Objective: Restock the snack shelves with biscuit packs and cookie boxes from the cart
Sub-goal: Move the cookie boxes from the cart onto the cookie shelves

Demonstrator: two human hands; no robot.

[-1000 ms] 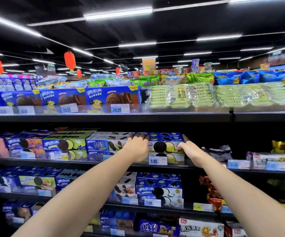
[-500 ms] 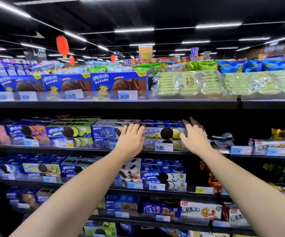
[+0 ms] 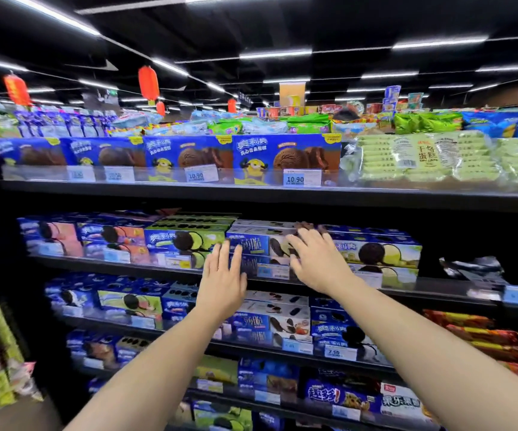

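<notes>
Supermarket snack aisle: a person's left hand point(image 3: 223, 283) and right hand point(image 3: 320, 264) reach out side by side to the second shelf point(image 3: 435, 289), both released and gripping nothing. The left hand's fingers are straight and held close together, their tips in front of the lower left of a stack of blue-and-white cookie boxes point(image 3: 253, 245); whether they touch the cardboard cannot be told. The right hand, just to its right, has its fingers spread across the right half of the same stack's front, fingertips up at its top edge.

The stack stands at the front of the shelf, with lime-green cookie boxes point(image 3: 379, 251) touching it on the right, green cookie boxes point(image 3: 186, 241) on the left and pink cookie boxes point(image 3: 111, 236) further left. A crumpled dark wrapper point(image 3: 469, 265) lies well apart at the right end of that shelf.

On the top shelf point(image 3: 251, 194) stands a row of blue boxes with a yellow cartoon figure point(image 3: 285, 157) behind a 10.90 price tag point(image 3: 302, 178), with pale green cake packs point(image 3: 422, 157) to their right. More blue cookie boxes point(image 3: 270, 323) fill the shelves below the hands. Red lanterns point(image 3: 148, 82) hang from the dark ceiling in the far distance
</notes>
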